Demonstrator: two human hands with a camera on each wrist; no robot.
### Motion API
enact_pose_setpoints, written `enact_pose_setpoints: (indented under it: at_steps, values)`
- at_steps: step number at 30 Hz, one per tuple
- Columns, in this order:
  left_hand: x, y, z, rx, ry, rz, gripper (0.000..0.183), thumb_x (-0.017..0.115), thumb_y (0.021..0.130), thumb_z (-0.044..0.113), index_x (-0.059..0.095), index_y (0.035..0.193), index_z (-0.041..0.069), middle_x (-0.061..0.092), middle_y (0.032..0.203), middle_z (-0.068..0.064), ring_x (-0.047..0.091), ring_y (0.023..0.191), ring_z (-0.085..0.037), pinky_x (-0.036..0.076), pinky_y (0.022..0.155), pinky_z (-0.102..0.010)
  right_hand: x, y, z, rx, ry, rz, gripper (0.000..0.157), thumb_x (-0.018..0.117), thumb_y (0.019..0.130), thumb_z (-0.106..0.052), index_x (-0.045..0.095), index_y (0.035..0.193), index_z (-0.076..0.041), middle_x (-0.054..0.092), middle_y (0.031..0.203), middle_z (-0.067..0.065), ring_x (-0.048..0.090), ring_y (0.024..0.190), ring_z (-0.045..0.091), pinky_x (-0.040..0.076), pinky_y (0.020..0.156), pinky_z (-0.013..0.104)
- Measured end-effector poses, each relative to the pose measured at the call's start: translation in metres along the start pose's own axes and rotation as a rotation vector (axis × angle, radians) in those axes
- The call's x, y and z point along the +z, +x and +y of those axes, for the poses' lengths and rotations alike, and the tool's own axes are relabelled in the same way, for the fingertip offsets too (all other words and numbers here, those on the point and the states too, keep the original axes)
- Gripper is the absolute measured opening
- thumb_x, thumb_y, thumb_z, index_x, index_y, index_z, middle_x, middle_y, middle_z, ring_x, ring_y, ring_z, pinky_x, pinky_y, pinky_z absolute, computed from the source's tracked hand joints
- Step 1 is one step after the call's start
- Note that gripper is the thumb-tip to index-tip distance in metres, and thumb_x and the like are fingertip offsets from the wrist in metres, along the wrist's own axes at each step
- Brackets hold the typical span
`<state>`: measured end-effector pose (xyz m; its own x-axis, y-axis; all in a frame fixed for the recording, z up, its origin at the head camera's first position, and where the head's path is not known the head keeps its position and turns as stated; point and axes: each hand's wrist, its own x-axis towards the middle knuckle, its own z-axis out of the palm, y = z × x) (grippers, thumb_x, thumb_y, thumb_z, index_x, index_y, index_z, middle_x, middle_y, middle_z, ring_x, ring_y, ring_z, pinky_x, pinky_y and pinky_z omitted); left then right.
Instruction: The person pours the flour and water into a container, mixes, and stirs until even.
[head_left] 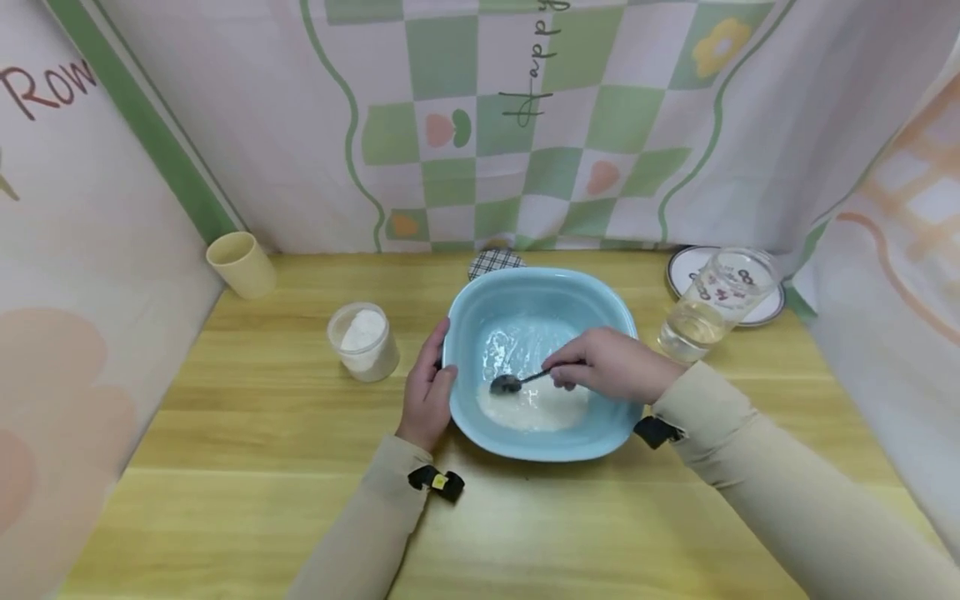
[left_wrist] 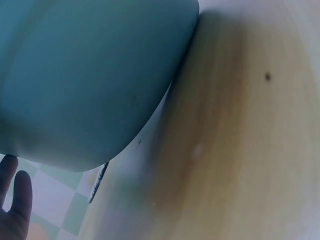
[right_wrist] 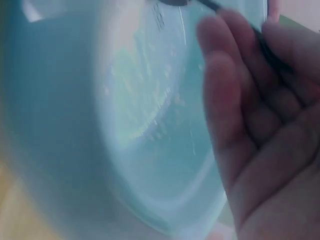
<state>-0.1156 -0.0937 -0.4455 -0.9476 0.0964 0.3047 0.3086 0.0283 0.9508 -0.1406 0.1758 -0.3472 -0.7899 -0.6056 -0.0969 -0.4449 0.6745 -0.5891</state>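
A light blue basin (head_left: 540, 446) stands on the table, with a wet, whitish mixture (head_left: 536, 408) spread over its bottom. My right hand (head_left: 611, 367) pinches the handle of a dark spoon (head_left: 506, 384), whose bowl lies tilted at the mixture. The right wrist view shows the thumb and fingers of that hand (right_wrist: 260, 95) around the handle. Against the basin's left outer side rests my left hand (head_left: 427, 396), its fingers fairly straight along the wall. Only some fingertips of that hand (left_wrist: 17, 200) show in the left wrist view, beside the basin's outer wall (left_wrist: 95, 85).
Left of the basin stands a clear tub (head_left: 367, 350) of white powder. A yellow cup (head_left: 243, 265) is at the back left. At the right, a clear cup (head_left: 701, 317) of liquid stands before a patterned plate (head_left: 768, 310). A checked coaster (head_left: 495, 262) lies behind the basin.
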Motion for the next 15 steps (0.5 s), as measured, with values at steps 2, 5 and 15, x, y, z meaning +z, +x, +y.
enact_pose_setpoints:
  at_steps: [2,5,15]
  values:
    - [0.001,0.000,0.009,0.014,-0.013,-0.016,0.060,0.037,0.096,-0.011,0.032,0.155,-0.002,0.044,0.149,-0.027,0.050,0.131,-0.042,0.047,0.104,-0.048,-0.002,0.001,-0.001,0.052,-0.027,0.081,0.023,0.062,0.099,-0.013,0.075,0.115,-0.004,0.074,0.087,-0.001,0.066,0.077,0.012,0.055,0.067,0.032]
    - [0.001,-0.002,0.024,0.027,-0.006,-0.027,0.059,0.037,0.095,-0.012,0.031,0.153,-0.007,0.045,0.147,-0.031,0.051,0.129,-0.045,0.048,0.103,-0.050,-0.004,0.006,-0.003,0.111,-0.081,0.188,0.025,0.062,0.099,-0.014,0.074,0.118,-0.004,0.075,0.090,0.002,0.067,0.075,0.013,0.055,0.064,0.033]
    - [0.001,-0.002,0.033,0.031,0.015,-0.035,0.058,0.037,0.095,-0.012,0.031,0.153,-0.007,0.044,0.148,-0.030,0.049,0.132,-0.043,0.047,0.104,-0.046,0.002,0.007,-0.011,0.005,0.003,-0.008,0.022,0.061,0.099,-0.012,0.076,0.113,-0.006,0.072,0.085,-0.003,0.062,0.071,0.008,0.053,0.064,0.029]
